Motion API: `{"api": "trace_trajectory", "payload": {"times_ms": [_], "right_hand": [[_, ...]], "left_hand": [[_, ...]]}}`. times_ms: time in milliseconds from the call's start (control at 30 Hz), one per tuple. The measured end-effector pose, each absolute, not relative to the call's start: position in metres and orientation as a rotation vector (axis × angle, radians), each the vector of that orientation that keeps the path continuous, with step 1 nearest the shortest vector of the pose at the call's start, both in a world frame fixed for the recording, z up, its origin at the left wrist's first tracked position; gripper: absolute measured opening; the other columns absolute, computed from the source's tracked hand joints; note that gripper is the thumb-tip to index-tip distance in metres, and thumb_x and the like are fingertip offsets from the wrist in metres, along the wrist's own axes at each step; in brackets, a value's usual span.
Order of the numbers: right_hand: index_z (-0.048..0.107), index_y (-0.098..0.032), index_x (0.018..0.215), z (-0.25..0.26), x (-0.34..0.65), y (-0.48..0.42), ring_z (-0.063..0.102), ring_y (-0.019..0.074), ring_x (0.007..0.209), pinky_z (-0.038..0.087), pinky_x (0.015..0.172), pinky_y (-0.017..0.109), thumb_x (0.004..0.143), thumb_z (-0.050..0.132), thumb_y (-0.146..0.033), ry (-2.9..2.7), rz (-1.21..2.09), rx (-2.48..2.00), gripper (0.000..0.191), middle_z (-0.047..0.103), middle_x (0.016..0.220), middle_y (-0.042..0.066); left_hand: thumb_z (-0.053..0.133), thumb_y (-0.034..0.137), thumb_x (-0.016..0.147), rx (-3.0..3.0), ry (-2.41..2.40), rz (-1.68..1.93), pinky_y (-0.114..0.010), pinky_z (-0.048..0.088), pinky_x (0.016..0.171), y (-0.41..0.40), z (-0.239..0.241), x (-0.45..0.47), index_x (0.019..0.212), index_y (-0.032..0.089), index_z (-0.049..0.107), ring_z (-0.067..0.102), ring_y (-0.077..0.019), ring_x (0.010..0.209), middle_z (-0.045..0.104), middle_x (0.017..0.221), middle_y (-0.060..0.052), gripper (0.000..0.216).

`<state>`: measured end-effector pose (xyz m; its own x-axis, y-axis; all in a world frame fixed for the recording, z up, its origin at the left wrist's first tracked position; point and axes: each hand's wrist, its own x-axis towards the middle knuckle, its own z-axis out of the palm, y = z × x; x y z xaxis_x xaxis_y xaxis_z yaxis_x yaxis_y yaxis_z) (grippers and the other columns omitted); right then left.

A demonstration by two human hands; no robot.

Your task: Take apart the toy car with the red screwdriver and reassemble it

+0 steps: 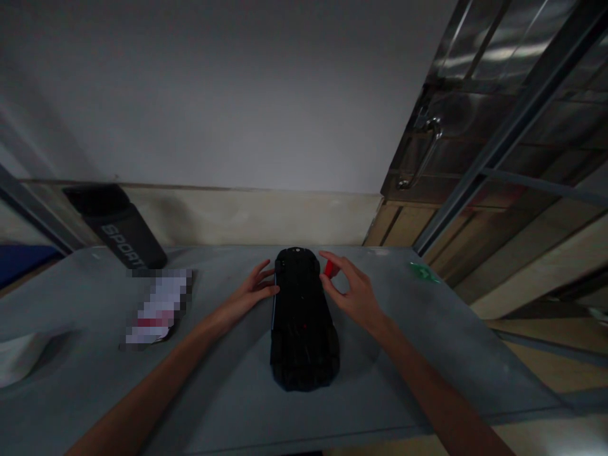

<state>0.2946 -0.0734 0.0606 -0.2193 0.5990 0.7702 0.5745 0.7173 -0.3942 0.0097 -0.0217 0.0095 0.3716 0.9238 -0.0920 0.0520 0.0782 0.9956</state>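
Black toy car (304, 323) is touched by the left hand (254, 291), fingers spread; a small red part (331, 268), pinched in the right hand (356, 296), could be dropped if grip is loosened.

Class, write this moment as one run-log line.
left hand: open, touching black toy car | right hand: pinching small red piece beside car | surface: grey table

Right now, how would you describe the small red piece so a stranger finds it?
On the grey table, find the black car-shaped object in the middle. By its far right side, the right hand holds a small piece. It is bright red; the scrap farther right is green.
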Motion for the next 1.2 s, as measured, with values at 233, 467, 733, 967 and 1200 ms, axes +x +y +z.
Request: {"api": "trace_trajectory", "payload": {"times_ms": [233, 467, 733, 967, 1200], "right_hand": [[0.059, -0.031, 0.155, 0.0594, 0.2939, -0.0735, 0.073, 0.0197, 0.087, 0.065, 0.09, 0.037, 0.107, 0.059, -0.021, -1.884, 0.064, -0.905, 0.049, 0.075, 0.1, 0.003], [0.056, -0.03, 0.15, 0.0574, 0.2936, -0.0747, 0.075, 0.0207, 0.085, 0.066, 0.089, 0.039, 0.105, 0.059, -0.018, -1.858, 0.067, -0.897, 0.047, 0.075, 0.101, 0.003], [0.062, -0.031, 0.142, 0.0561, 0.299, -0.0711, 0.067, 0.0209, 0.076, 0.062, 0.078, 0.037, 0.106, 0.068, -0.025, -1.923, -0.156, -0.893, 0.037, 0.069, 0.087, 0.0], [0.056, -0.03, 0.153, 0.0536, 0.2978, -0.071, 0.067, 0.0188, 0.075, 0.06, 0.075, 0.033, 0.106, 0.059, -0.017, -1.932, -0.072, -0.864, 0.049, 0.068, 0.089, 0.0], [0.057, -0.031, 0.153, 0.0571, 0.2982, -0.0728, 0.066, 0.0185, 0.074, 0.061, 0.075, 0.033, 0.107, 0.061, -0.018, -1.948, -0.067, -0.844, 0.048, 0.067, 0.089, 0.0]], "left_hand": [[0.084, 0.041, 0.088, 1.299, 1.004, 0.846, -0.061, 0.035, 0.136, -0.0236, 0.0112, 0.0098, 0.174, 0.032, 0.031, 0.053, -0.0368, 0.16, 0.045, 0.18, -0.016, 0.102], [0.084, 0.043, 0.089, 1.299, 0.994, 0.845, -0.058, 0.036, 0.135, -0.0225, 0.0089, 0.0082, 0.175, 0.031, 0.03, 0.05, -0.0379, 0.162, 0.044, 0.181, -0.015, 0.102], [0.086, 0.042, 0.088, 1.293, 0.969, 0.847, -0.06, 0.035, 0.135, -0.0201, 0.0057, 0.0071, 0.174, 0.034, 0.031, 0.056, -0.0361, 0.156, 0.042, 0.181, -0.015, 0.102], [0.086, 0.04, 0.087, 1.284, 0.953, 0.863, -0.058, 0.038, 0.133, -0.017, 0.0024, 0.0076, 0.175, 0.03, 0.03, 0.055, -0.0382, 0.156, 0.043, 0.18, -0.018, 0.105], [0.088, 0.044, 0.085, 1.288, 0.971, 0.855, -0.056, 0.039, 0.133, -0.0192, 0.0062, 0.0076, 0.174, 0.033, 0.032, 0.055, -0.0365, 0.157, 0.046, 0.179, -0.015, 0.106]]}}
